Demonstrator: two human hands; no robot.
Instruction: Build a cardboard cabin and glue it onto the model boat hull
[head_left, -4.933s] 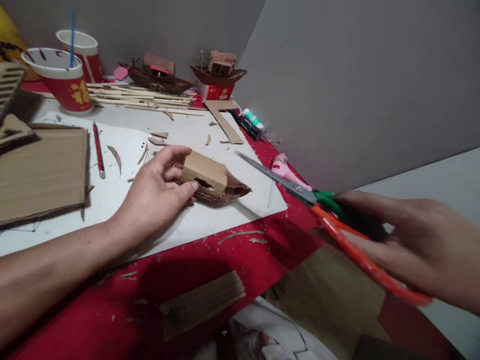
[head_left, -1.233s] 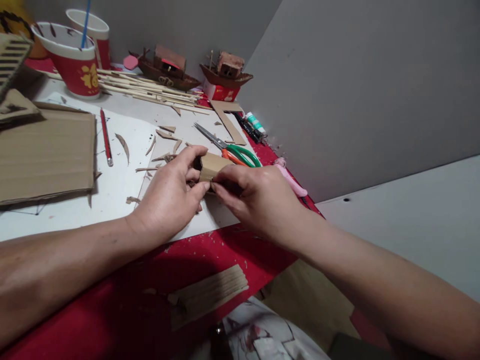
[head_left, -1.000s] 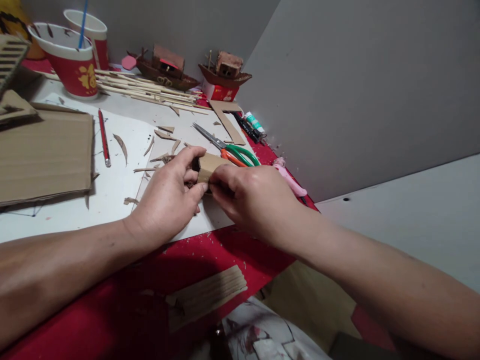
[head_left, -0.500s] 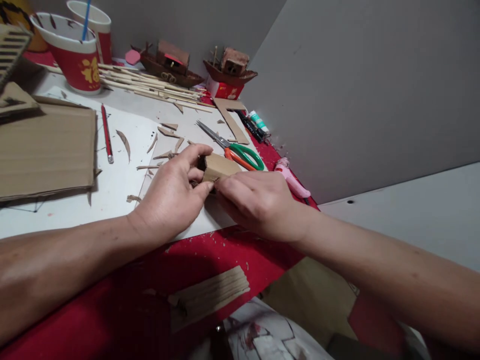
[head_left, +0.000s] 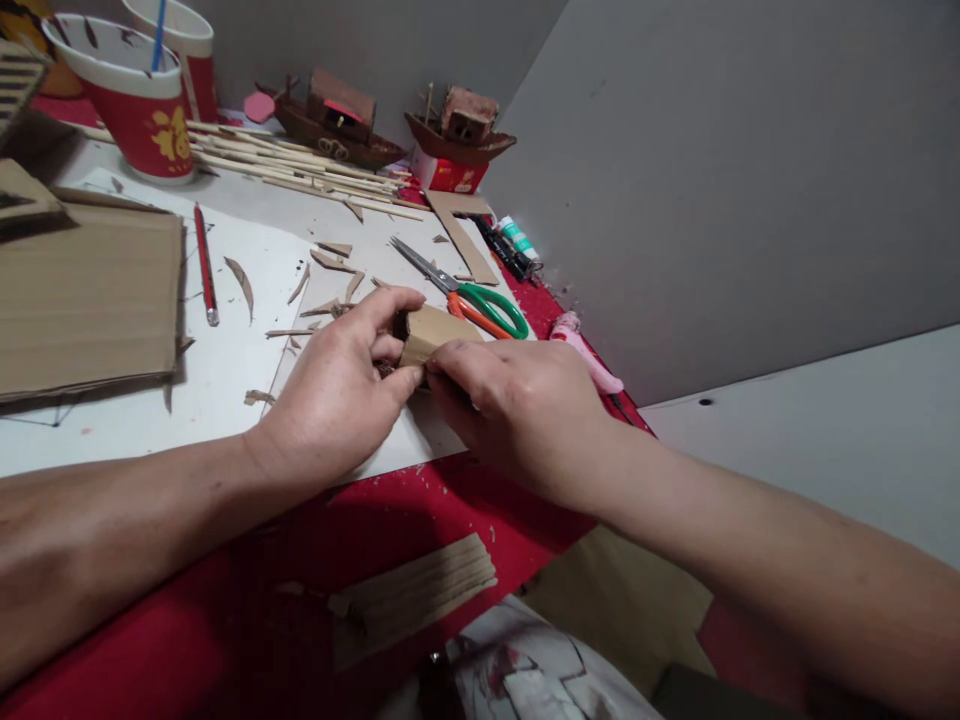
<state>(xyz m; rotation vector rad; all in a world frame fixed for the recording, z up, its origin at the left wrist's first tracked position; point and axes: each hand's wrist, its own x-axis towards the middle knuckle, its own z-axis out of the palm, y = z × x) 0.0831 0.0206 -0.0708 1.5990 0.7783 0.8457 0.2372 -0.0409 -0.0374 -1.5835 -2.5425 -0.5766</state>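
Observation:
Between my hands is a small folded cardboard piece (head_left: 435, 328), light brown, lying low over the white paper. My left hand (head_left: 341, 365) grips its left end, with the thumb below and the index finger over the top. Closed fingers of my right hand (head_left: 510, 395) pinch at its lower near edge; the fingertips and part of the piece are hidden. Just behind the piece lie scissors (head_left: 457, 290) with green and orange handles, blades pointing away to the left. Thin cardboard scraps (head_left: 330, 262) are scattered left of the scissors.
A flat cardboard sheet (head_left: 90, 295) and a red pencil (head_left: 204, 265) lie on the left. Paper cups (head_left: 131, 110), wooden sticks (head_left: 300, 165) and two model boats (head_left: 341, 115) stand behind. A pink glue gun (head_left: 589, 355) is at the right edge; corrugated cardboard (head_left: 420, 590) lies in front.
My right hand has shifted slightly at the near edge of the cardboard piece, its knuckles turning a little upward. My left hand keeps its grip. The view has moved slightly.

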